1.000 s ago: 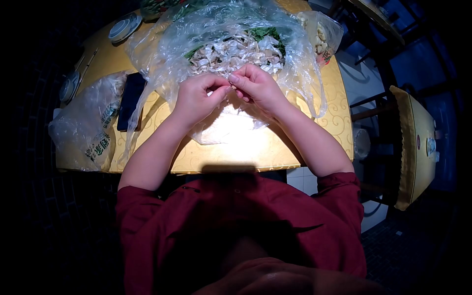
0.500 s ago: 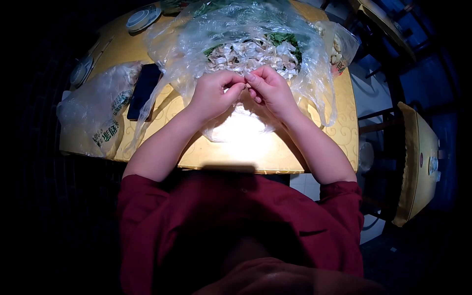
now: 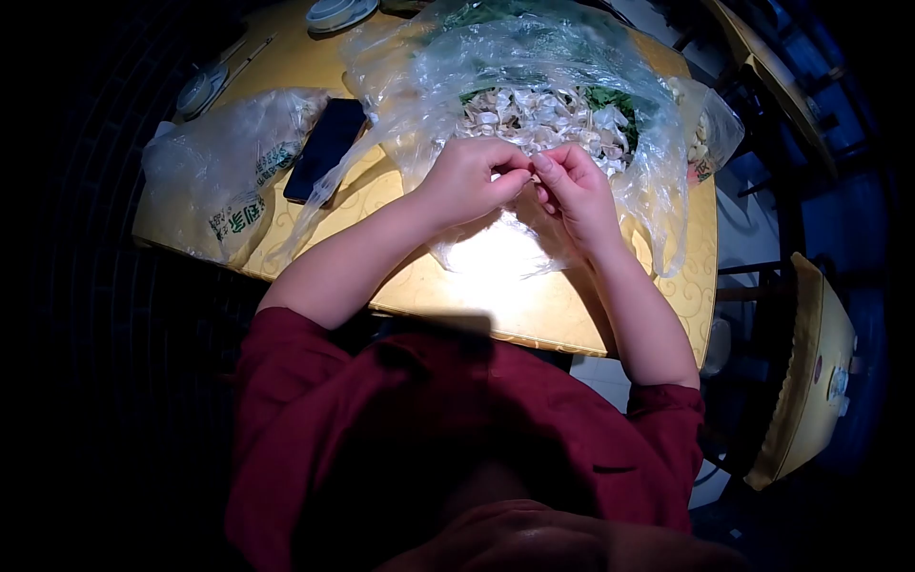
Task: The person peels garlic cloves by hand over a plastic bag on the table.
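Observation:
My left hand (image 3: 477, 179) and my right hand (image 3: 579, 198) meet fingertip to fingertip above the near side of the yellow-covered table (image 3: 534, 329). Both are closed in a pinch. Whatever small thing lies between the fingertips is mostly hidden and too small to name. Just beyond them is a heap of papery garlic skins (image 3: 548, 119), pale with purplish-brown patches. It lies on a large clear plastic bag (image 3: 415, 110), and green leaves (image 3: 620, 100) show around the heap. Beneath the hands, strong light washes out a crumpled bit of plastic.
Left of the large bag lies a dark phone (image 3: 326, 153), beside a plastic bag with green print (image 3: 214, 176). A smaller bag of pale pieces (image 3: 703, 138) sits at the right edge. Bowls (image 3: 331, 13) stand at the back left. Another yellow-topped table (image 3: 805, 381) is at right.
The whole view has shifted and tilted slightly, so table and hands appear further right. My hands keep the same fingertip-to-fingertip pinch, with only slight finger movement.

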Tool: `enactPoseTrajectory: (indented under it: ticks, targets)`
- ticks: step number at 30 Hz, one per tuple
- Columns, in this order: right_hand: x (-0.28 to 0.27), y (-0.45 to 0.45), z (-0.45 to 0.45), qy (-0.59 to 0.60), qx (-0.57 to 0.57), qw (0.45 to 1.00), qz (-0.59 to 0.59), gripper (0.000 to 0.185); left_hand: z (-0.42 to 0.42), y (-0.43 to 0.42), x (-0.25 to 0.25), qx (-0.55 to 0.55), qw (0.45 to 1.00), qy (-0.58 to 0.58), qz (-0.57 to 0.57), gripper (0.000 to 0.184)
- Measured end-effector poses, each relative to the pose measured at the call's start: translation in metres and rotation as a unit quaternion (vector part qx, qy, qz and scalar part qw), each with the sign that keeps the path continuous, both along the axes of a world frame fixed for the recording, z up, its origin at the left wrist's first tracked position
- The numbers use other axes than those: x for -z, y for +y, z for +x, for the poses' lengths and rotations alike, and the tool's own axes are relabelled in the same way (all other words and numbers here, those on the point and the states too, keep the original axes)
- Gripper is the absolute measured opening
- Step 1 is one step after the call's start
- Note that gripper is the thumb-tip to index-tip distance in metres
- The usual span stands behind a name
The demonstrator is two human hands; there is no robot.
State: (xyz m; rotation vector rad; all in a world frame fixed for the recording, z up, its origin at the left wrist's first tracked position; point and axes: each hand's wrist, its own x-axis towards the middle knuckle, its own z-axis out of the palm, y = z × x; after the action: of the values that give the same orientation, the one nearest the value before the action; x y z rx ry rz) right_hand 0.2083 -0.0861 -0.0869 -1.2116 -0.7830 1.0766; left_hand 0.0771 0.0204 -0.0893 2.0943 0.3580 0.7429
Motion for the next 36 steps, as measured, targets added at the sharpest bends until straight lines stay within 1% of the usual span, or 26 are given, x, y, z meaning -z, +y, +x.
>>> enactPoseTrajectory:
  ticks: [2, 3, 5, 6, 9, 11, 12, 15, 16, 17, 18, 19, 21, 25, 28, 31, 33, 34, 36]
  targets:
    - [0.006, 0.001, 0.006, 0.034, -0.004, 0.999, 0.028, 0.020, 0.001, -0.002, -0.001, 0.012, 0.999, -0.021, -0.044, 0.017]
    - [0.007, 0.002, 0.006, 0.041, -0.008, 0.999, 0.020, 0.020, 0.001, -0.002, -0.003, 0.019, 0.997, -0.032, -0.066, 0.019]
    - [0.008, 0.001, 0.006, 0.053, -0.011, 0.999, 0.001, 0.022, -0.002, -0.005, -0.011, 0.022, 0.998, -0.019, -0.048, 0.022]
    - [0.008, 0.000, 0.005, 0.043, -0.015, 0.999, 0.008, 0.023, -0.002, -0.007, -0.013, 0.026, 0.999, -0.012, -0.041, 0.024]
    - [0.005, 0.000, -0.005, 0.014, -0.016, 0.999, 0.027, 0.028, -0.002, -0.005, -0.011, 0.033, 0.994, 0.010, -0.104, 0.025]
    - [0.004, 0.000, -0.010, -0.003, -0.008, 0.999, 0.034, 0.030, 0.000, -0.004, -0.006, 0.023, 0.998, 0.002, -0.059, 0.024]
    - [0.005, -0.001, -0.007, 0.013, -0.025, 0.999, 0.029, 0.029, 0.000, -0.002, -0.004, 0.019, 0.999, -0.006, -0.037, 0.023]
    - [0.005, 0.000, -0.005, -0.077, -0.008, 0.996, 0.041, 0.030, 0.002, -0.002, 0.000, -0.012, 0.998, -0.049, 0.034, 0.018]
    - [0.015, 0.003, -0.001, -0.121, 0.038, 0.991, 0.051, 0.028, 0.003, -0.001, 0.002, -0.023, 0.996, -0.052, 0.063, 0.017]
    - [0.015, 0.001, 0.002, -0.135, 0.041, 0.989, 0.046, 0.026, 0.002, 0.000, 0.003, -0.035, 0.994, -0.055, 0.091, 0.017]
    - [0.013, -0.001, 0.004, -0.149, 0.043, 0.987, 0.042, 0.024, 0.000, 0.000, 0.003, -0.040, 0.995, -0.021, 0.093, 0.017]
    - [0.012, -0.002, 0.005, -0.162, 0.044, 0.985, 0.037, 0.023, 0.000, 0.001, 0.004, -0.040, 0.991, -0.024, 0.127, 0.017]
    - [0.011, -0.003, 0.005, -0.155, 0.040, 0.987, 0.022, 0.019, -0.001, 0.002, 0.003, -0.041, 0.980, -0.030, 0.192, 0.018]
    - [0.007, -0.005, 0.001, -0.145, 0.044, 0.988, -0.004, 0.018, -0.001, 0.003, 0.000, -0.033, 0.970, -0.040, 0.236, 0.016]
    - [0.000, -0.006, 0.000, -0.100, 0.037, 0.993, -0.041, 0.019, -0.001, 0.002, -0.001, -0.028, 0.964, -0.049, 0.260, 0.015]
    - [0.003, -0.005, 0.003, -0.127, 0.040, 0.989, -0.059, 0.018, 0.001, 0.006, 0.000, -0.017, 0.945, -0.074, 0.317, 0.016]
    - [0.003, -0.006, 0.003, -0.169, 0.035, 0.984, -0.042, 0.018, 0.000, 0.007, 0.001, -0.006, 0.932, -0.078, 0.353, 0.015]
    - [0.004, -0.007, 0.003, -0.190, 0.032, 0.981, -0.034, 0.018, -0.001, 0.008, 0.000, 0.004, 0.927, -0.059, 0.369, 0.014]
    - [0.005, -0.007, 0.007, -0.129, 0.005, 0.991, -0.036, 0.018, -0.004, 0.009, -0.004, 0.026, 0.915, -0.022, 0.402, 0.014]
